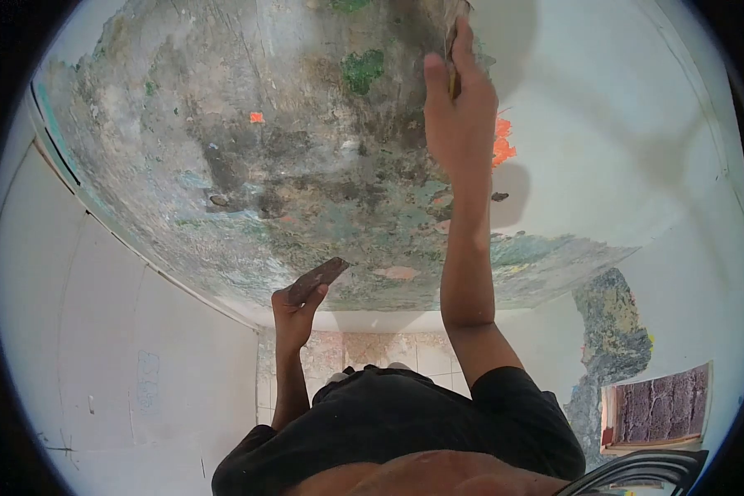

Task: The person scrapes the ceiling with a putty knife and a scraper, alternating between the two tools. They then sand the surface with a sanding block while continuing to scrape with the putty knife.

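My right hand [465, 124] is raised against the scraped wall [298, 91], its fingers closed around a tool that looks like a scraper [458, 11]. A greyish blade shows past the fingertips and a bit of yellow between thumb and fingers; the rest is hidden by the hand. Lower and to the left, my left hand [292, 318] grips a dark brown flat piece [317, 281], smeared with pale dust, apart from the wall. Its exact kind I cannot make out.
Smooth white paint [603, 99] covers the wall on the right, beside an orange patch [503, 142]. A white wall [182, 364] stands at left. Tiled floor [434, 360] lies below. At lower right is a small framed opening [661, 407] near a grey bare patch [616, 331].
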Tool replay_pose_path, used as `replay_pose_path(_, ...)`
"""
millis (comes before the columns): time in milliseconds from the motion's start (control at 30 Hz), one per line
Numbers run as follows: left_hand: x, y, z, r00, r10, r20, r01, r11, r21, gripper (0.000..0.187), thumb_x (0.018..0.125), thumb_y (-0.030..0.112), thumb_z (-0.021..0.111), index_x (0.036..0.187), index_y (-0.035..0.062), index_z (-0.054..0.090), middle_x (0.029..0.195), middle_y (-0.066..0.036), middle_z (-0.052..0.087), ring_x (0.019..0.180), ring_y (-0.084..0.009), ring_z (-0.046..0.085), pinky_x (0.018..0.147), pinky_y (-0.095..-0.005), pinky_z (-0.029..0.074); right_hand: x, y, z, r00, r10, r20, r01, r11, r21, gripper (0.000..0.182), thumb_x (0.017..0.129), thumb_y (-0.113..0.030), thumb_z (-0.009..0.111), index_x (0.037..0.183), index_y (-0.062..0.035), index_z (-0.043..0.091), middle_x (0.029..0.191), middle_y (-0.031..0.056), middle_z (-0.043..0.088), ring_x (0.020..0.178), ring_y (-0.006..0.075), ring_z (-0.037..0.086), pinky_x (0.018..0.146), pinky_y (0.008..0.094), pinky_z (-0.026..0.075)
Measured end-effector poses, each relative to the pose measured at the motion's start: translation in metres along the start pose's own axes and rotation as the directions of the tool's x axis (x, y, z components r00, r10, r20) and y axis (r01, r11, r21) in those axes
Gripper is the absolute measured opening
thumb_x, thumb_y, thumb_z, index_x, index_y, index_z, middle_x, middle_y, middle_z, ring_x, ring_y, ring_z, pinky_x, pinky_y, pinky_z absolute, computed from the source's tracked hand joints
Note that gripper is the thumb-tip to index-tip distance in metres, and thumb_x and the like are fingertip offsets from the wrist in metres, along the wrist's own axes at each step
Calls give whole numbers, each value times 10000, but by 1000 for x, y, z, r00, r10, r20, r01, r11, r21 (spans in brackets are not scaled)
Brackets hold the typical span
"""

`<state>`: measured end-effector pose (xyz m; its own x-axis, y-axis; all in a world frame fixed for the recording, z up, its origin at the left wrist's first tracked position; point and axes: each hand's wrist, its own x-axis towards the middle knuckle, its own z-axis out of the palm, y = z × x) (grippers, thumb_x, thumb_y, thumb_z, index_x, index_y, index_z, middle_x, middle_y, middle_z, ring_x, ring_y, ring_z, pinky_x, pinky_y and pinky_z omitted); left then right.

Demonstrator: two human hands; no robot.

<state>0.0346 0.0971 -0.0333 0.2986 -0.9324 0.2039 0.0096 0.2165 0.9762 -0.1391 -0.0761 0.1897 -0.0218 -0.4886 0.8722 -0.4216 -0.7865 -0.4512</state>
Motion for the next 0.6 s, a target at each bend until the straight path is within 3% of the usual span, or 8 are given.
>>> replay_pose_path(100,2,-2,-2,999,33,28,-35,998,43,252,892,60,681,1133,-10,701,1031,-53,731,923,-91,620,833,-247,473,2,-14,0,995,92,35,-92,996,-20,591,991,-274,536,1501,-49,339,635,14,432,582,85,381,553,253,369)
replay_pose_path(167,-1,-2,-3,1000,-8,-10,8,999,46,265,887,72,683,1134,-22,697,1077,-85,720,986,-128,633,893,-272,470,-13,-16,1,987,116,114,-114,993,-18,588,990,-275,537,1503,-65,342,639,7,410,580,87,365,558,249,366)
replay_pose_path(400,-4,6,-5,999,1,-33,-1,1000,13,280,881,81,691,1140,-26,693,1086,-93,718,1002,-136,637,911,-279,469,15,-13,-5,1000,22,20,-21,999,-39,584,994,-296,540,1504,-84,351,621,10,408,567,88,366,552,255,372)
replay_pose_path(500,-5,-6,-9,996,20,-88,-18,1000,22,274,883,92,704,1135,-17,698,976,-41,728,877,-88,612,798,-243,473,6,-8,-6,1000,-19,22,20,999,-37,584,994,-293,546,1503,-84,352,606,13,411,552,91,367,541,257,377)
replay_pose_path(600,-3,-9,-11,997,27,-77,-25,999,24,276,880,85,702,1139,-13,698,973,-42,729,875,-90,614,800,-246,474,25,-5,-12,999,-47,3,47,995,-86,569,996,-291,544,1498,-91,366,605,16,427,543,91,369,535,258,378)
